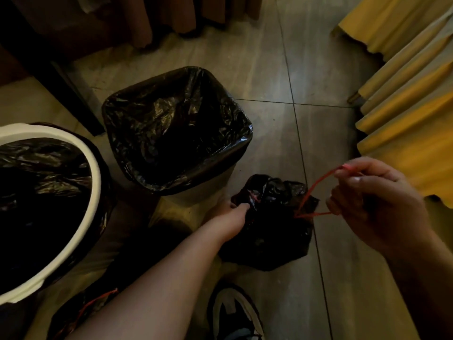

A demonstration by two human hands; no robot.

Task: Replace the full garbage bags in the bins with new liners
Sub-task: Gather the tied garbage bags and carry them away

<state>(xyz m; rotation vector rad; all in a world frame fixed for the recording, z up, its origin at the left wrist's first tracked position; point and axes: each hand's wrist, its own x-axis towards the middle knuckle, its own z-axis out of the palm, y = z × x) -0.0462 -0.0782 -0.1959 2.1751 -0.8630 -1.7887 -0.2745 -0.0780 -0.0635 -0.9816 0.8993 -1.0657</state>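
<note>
Full bag: a small black crinkled plastic garbage bag (pixel 272 224) sits on the floor between the two hands, just in front of the square bin, its top gathered and bunched.
Drawstring: a thin red plastic drawstring (pixel 312 192) runs in a loop from the bag's gathered mouth up to the right hand, pulled taut.
Right hand: the right hand (pixel 375 204) is raised to the right of the bag, fingers curled closed and pinching the red loop at two places.
Left hand: the left hand (pixel 232 212) reaches down with fingers closed on the bunched plastic at the bag's left top edge.
Square bin: a pale square bin with a black plastic liner (pixel 176 128) folded over its rim stands just behind the bag; the liner looks slack and hollow inside.
Round bin: a cream-rimmed round bin (pixel 93 173), also lined in black plastic, stands at the left, close beside the square bin.
Open room: bare floor lies to the right of the bag and beyond the square bin.
Floor: large grey-beige tiles (pixel 318 69) with dark grout lines, dimly lit.
Edges: yellow pleated fabric (pixel 404 99) hangs along the right; dark brown drapery (pixel 159 18) lines the far side.
Near edge: a dark-and-white shoe (pixel 235 312) shows below the bag; another black bag with a red string (pixel 93 303) lies at lower left.
</note>
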